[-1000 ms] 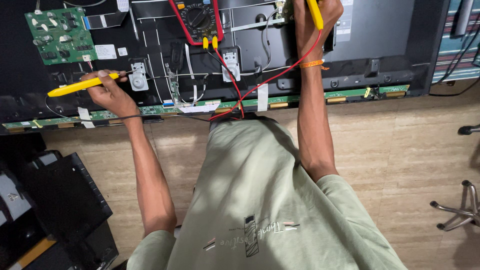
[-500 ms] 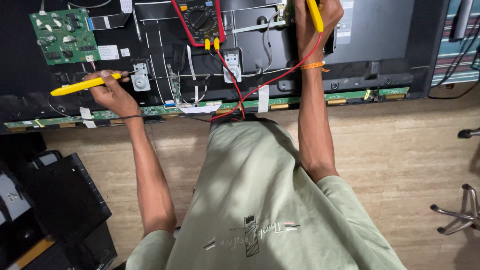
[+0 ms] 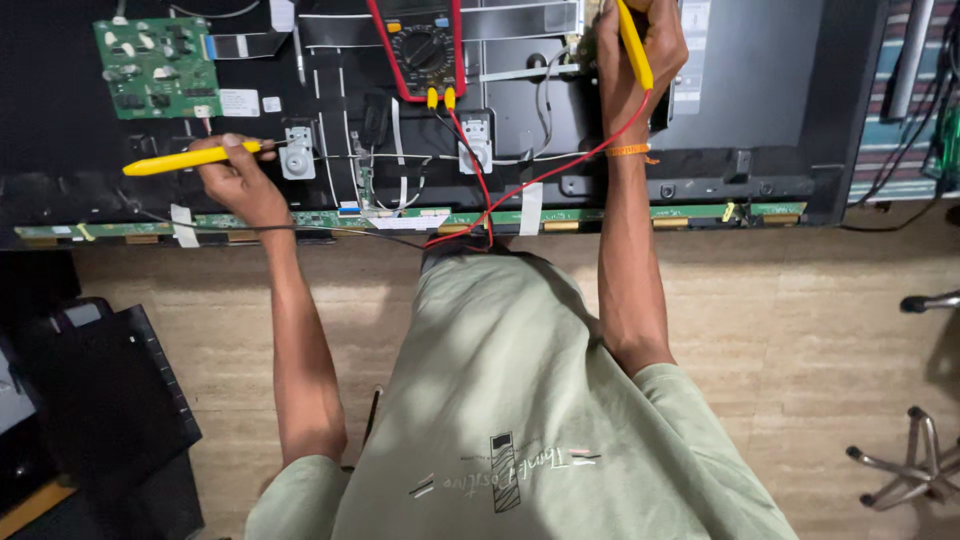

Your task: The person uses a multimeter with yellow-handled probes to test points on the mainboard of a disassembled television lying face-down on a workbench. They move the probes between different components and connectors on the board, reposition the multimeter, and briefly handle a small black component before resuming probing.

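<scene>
An opened flat television (image 3: 770,110) lies back-side up on the floor. My left hand (image 3: 235,175) grips a yellow test probe (image 3: 185,158) that points left, its tip near a small white part (image 3: 297,152). My right hand (image 3: 640,60) holds a second yellow probe (image 3: 634,45) against a board at the panel's top edge. A red lead (image 3: 540,180) and a black lead (image 3: 330,230) run to a red multimeter (image 3: 420,50) resting on the panel.
A green circuit board (image 3: 155,65) sits at the top left of the panel. A long green strip board (image 3: 600,215) lines its near edge. A black case (image 3: 90,390) lies at the left, chair legs (image 3: 910,470) at the right.
My left hand with its probe has shifted slightly up and right toward the small white part. The right hand has stayed in place.
</scene>
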The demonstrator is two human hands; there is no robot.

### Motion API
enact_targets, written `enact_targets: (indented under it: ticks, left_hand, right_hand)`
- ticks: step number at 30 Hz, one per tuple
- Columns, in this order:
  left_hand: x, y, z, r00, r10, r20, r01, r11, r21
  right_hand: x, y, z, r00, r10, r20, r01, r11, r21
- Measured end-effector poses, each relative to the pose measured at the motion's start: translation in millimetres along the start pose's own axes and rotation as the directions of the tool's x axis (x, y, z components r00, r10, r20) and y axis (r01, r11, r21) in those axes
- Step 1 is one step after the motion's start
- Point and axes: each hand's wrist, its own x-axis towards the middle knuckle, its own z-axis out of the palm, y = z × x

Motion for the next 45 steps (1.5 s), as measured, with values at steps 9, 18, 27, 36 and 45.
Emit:
enact_targets:
  ticks: [9,18,27,36,45]
  left_hand:
    - [3.3,6.4,17.6,0.997,-0.003,-0.081,0.005,1.000,0.022]
    - [11.5,31.4,29.9,0.997,0.025,-0.080,-0.025,1.000,-0.002]
    - [15.3,34.3,27.1,0.997,0.020,-0.073,-0.023,0.999,-0.035]
    - [-3.7,63.9,52.2,0.978,0.169,-0.119,-0.175,0.984,-0.042]
    - [-69.2,110.2,130.2,0.972,0.155,0.179,-0.165,0.985,0.042]
  right_hand:
    - [5.3,4.6,-3.1,0.999,0.012,0.042,-0.011,1.000,-0.027]
    - [14.5,4.7,-4.2,0.994,0.106,0.007,-0.106,0.993,-0.046]
    - [10.6,-2.8,-5.9,0.995,0.103,-0.006,-0.102,0.995,0.015]
    - [3.3,5.8,-9.3,0.999,0.042,-0.012,-0.042,0.999,-0.009]
    - [0.6,5.1,-11.5,0.999,0.052,-0.008,-0.051,0.997,0.052]
